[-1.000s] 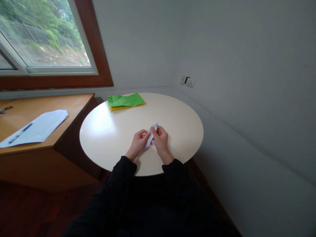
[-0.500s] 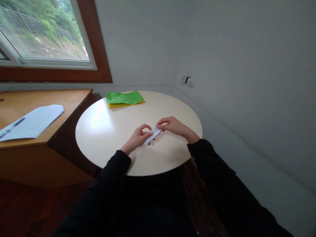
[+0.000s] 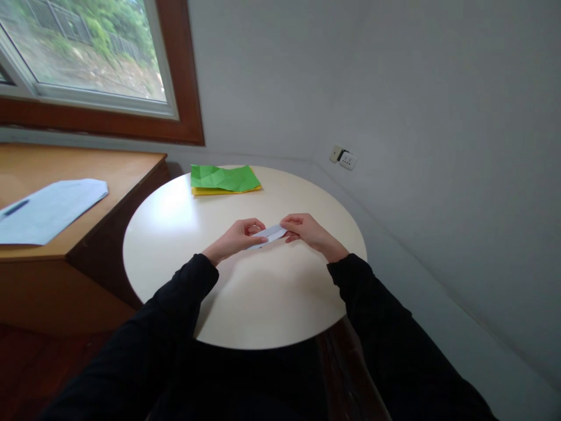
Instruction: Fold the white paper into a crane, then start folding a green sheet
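Observation:
A narrow folded piece of white paper [image 3: 272, 233] is held between my two hands above the round table. My left hand [image 3: 239, 238] pinches its left end, the thumb lying along the top. At the other end, my right hand [image 3: 305, 228] grips the paper between thumb and fingers. Parts of both ends are covered by my fingers. Farther back on the table lie a creased green sheet [image 3: 228, 179] and a yellow sheet [image 3: 205, 191] under it.
The round cream table [image 3: 263, 310] stands close to the wall corner. On its left is a wooden desk [image 3: 131, 161] bearing white paper [image 3: 65, 204] with a dark pen [image 3: 15, 207] on top. A wall socket [image 3: 348, 161] is at the back right.
The view has tilted and shifted slightly. My hands are a little farther apart, and the white paper lies flatter, its right end less raised. Both hands still hold it.

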`<state>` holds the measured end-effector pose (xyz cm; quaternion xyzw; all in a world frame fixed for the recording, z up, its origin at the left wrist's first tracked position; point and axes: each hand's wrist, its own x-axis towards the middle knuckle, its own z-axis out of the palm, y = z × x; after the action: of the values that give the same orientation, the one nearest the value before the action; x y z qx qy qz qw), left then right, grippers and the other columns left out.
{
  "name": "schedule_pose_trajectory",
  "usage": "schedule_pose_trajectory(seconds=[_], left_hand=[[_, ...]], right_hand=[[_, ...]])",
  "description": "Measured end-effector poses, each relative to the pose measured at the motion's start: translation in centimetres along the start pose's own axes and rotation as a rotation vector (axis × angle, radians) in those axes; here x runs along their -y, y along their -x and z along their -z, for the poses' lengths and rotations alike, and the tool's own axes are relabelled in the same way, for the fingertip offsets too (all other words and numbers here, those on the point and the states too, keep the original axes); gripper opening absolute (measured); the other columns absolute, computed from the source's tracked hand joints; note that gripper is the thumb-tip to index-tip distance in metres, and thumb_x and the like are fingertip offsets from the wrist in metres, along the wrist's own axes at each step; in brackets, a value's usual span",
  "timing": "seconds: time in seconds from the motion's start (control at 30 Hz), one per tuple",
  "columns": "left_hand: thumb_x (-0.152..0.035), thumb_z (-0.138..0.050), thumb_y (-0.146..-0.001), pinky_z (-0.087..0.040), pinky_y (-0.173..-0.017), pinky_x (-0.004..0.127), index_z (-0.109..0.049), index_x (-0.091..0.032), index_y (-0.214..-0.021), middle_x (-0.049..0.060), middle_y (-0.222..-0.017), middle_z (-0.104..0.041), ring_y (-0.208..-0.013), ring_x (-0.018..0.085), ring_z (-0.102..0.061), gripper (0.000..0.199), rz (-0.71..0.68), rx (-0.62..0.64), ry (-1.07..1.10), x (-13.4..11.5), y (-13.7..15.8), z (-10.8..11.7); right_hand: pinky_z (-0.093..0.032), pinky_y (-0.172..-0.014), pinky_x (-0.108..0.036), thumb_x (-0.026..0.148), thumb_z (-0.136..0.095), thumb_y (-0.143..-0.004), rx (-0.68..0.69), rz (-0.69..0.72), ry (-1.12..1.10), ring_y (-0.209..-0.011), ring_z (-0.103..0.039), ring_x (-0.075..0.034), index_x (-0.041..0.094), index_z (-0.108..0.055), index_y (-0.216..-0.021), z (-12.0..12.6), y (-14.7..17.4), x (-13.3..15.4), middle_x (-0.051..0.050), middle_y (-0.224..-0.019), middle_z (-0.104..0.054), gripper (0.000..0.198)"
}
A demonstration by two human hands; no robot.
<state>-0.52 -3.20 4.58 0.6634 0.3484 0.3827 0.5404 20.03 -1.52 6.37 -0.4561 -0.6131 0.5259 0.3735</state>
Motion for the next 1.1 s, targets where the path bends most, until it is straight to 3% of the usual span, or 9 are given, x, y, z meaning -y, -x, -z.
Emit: schedule_pose_trajectory(seconds=[0.17, 0.37, 0.53, 0.77, 0.93, 1.1], left_hand=[[-0.032, -0.07, -0.068, -0.038, -0.054, 0.02, -0.064, -0.014, -0.08, 0.003, -0.074, -0.062, -0.065, 0.012, -0.055, 0.022, -0.005, -0.061, 0.021, 1.3, -1.9, 2.1], [-0.031, -0.072, -0.066, -0.045, -0.061, 0.023, -0.063, -0.016, -0.084, 0.004, -0.075, -0.067, -0.068, 0.015, -0.061, 0.025, 0.052, -0.047, 0.083, 3.5, -3.8, 4.2], [-0.027, -0.073, -0.065, -0.049, -0.064, 0.025, -0.063, -0.015, -0.09, 0.005, -0.075, -0.068, -0.066, 0.015, -0.063, 0.029, 0.123, -0.062, 0.164, 5.0, -4.3, 5.2], [-0.025, -0.075, -0.062, -0.05, -0.062, 0.023, -0.065, -0.013, -0.084, 0.005, -0.072, -0.067, -0.065, 0.014, -0.064, 0.027, 0.179, -0.295, 0.251, 6.1, -4.7, 5.1], [-0.024, -0.079, -0.057, -0.051, -0.069, 0.025, -0.065, -0.014, -0.089, 0.005, -0.079, -0.07, -0.071, 0.015, -0.066, 0.036, 0.2, -0.31, 0.312, 6.4, -4.8, 4.9], [-0.02, -0.076, -0.061, -0.051, -0.071, 0.027, -0.064, -0.015, -0.088, 0.004, -0.074, -0.07, -0.07, 0.015, -0.065, 0.03, 0.149, -0.356, 0.327, 6.3, -4.6, 4.9]], right_hand=[[-0.049, -0.049, -0.019, 0.034, -0.073, -0.065, -0.008, 0.011, -0.015, -0.058, -0.064, -0.013, 0.013, -0.066, -0.066, -0.1, -2.6, -0.8, -0.003, -0.061, -0.066, 0.022], [-0.049, -0.044, -0.021, 0.04, -0.076, -0.056, -0.147, 0.079, -0.066, -0.047, -0.055, -0.009, 0.014, -0.064, -0.059, -0.1, -6.2, -2.7, 0.001, -0.054, -0.063, 0.029], [-0.054, -0.048, -0.025, 0.043, -0.078, -0.054, -0.24, 0.052, -0.14, -0.05, -0.058, -0.011, 0.015, -0.063, -0.061, -0.1, -8.2, -5.1, 0.0, -0.058, -0.065, 0.032], [-0.059, -0.06, -0.031, 0.043, -0.076, -0.058, -0.305, 0.056, -0.246, -0.063, -0.065, -0.015, 0.017, -0.067, -0.07, -0.8, -8.5, -7.8, -0.001, -0.068, -0.069, 0.03], [-0.06, -0.067, -0.036, 0.044, -0.076, -0.06, -0.298, 0.065, -0.276, -0.074, -0.068, -0.019, 0.019, -0.069, -0.081, -0.9, -8.2, -8.1, -0.003, -0.076, -0.071, 0.033], [-0.058, -0.072, -0.037, 0.041, -0.072, -0.066, -0.235, 0.066, -0.281, -0.079, -0.068, -0.019, 0.021, -0.069, -0.09, -1.0, -7.8, -8.0, -0.003, -0.081, -0.072, 0.032]])
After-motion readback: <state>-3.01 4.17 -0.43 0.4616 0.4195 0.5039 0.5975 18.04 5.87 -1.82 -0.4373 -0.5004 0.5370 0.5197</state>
